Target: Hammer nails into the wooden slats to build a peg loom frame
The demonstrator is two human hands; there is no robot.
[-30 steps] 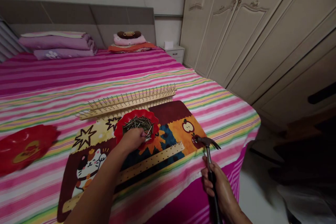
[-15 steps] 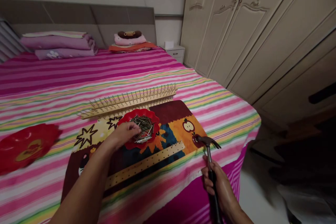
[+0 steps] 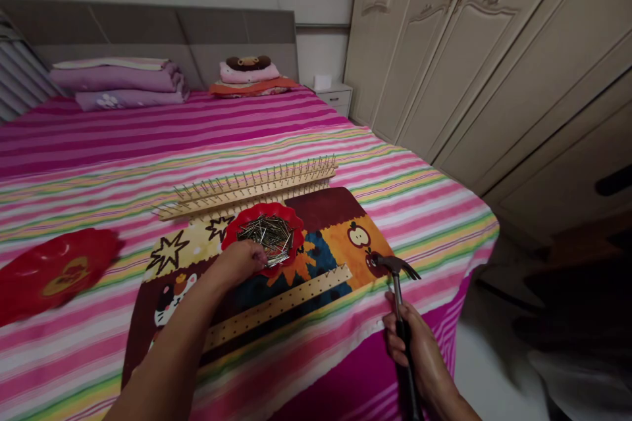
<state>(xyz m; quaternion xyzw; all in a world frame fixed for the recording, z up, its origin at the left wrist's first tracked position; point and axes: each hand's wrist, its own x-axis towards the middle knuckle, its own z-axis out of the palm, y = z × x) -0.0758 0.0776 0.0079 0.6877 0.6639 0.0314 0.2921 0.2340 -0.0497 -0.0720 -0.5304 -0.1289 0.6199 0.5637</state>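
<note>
My left hand [image 3: 241, 259] is closed at the near-left rim of a scalloped red dish [image 3: 295, 216], its fingertips bent down beside the nails [image 3: 271, 235] heaped inside. Whatever those fingers hold is too small to make out. At the right, my right hand [image 3: 419, 348] grips a claw hammer [image 3: 397, 289] by its black handle, the head up over the mat's right edge. Between the hands lies a pale wooden strip [image 3: 281, 306] with rows of small dark holes. Beyond the dish are wooden strips [image 3: 257, 185] bristling with upright nails.
A patterned mat [image 3: 316, 200] lies under the dish and holed strip, on a bed with a striped cover [image 3: 419, 210]. A larger red tray [image 3: 93, 250] rests at the left. Folded bedding [image 3: 128, 79] is near the headboard; wardrobes [image 3: 444, 66] stand at the right.
My left hand has drawn back slightly from over the nails toward the dish's near rim. The view has shifted a little; my right hand still holds the hammer.
</note>
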